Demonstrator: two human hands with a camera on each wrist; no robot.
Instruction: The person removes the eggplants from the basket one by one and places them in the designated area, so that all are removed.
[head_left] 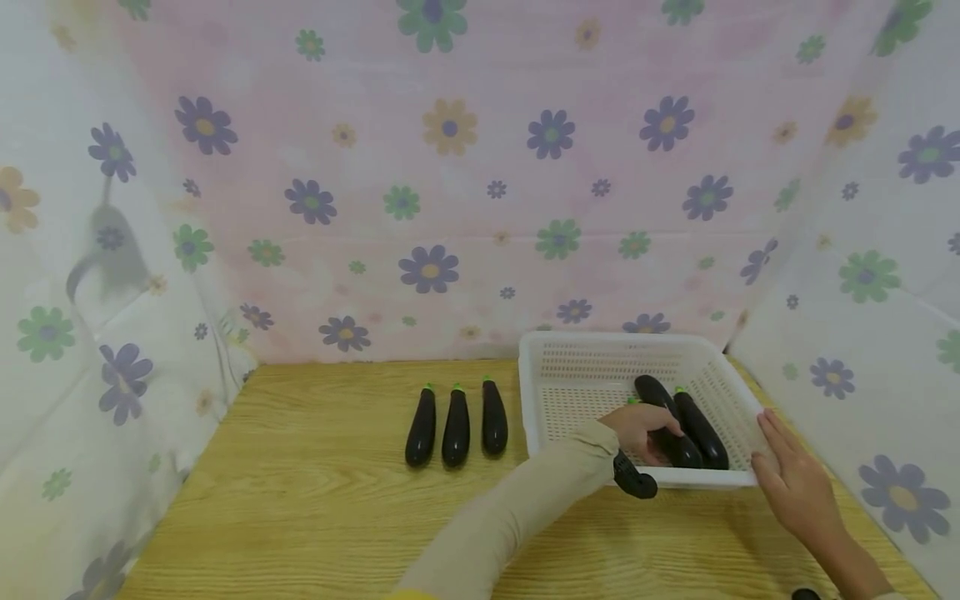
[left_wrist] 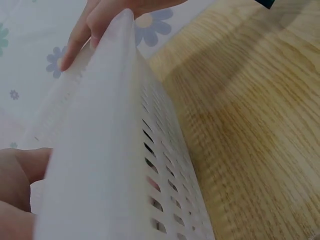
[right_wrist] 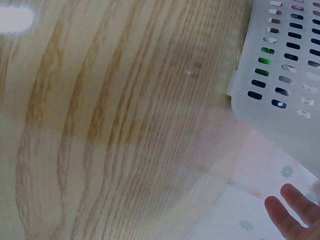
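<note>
Head view: a white slotted basket (head_left: 528,400) sits on the wood-grain worktop (head_left: 300,475), with black eggplants in its right half. The left hand (head_left: 643,429) reaches over the basket's near rim and grips one eggplant (head_left: 686,452) between thumb and fingers; a second eggplant (head_left: 703,432) lies just to the right, inside the basket, green stem toward the back wall. A small green tip (head_left: 633,401) shows beside the left hand. The right hand (head_left: 802,496) touches the basket's right rim near the front corner, fingers mostly straight. Left of the basket, three more eggplants (head_left: 456,429) lie in a row on the worktop, stems pointing away.

Left wrist view: the basket's near wall hides much of the left hand, so its hold cannot be told from here; the right hand rests at the far corner.

Right wrist view: green and dark patches show through the basket's slots, and two straight right-hand fingers extend beside its wall
</note>
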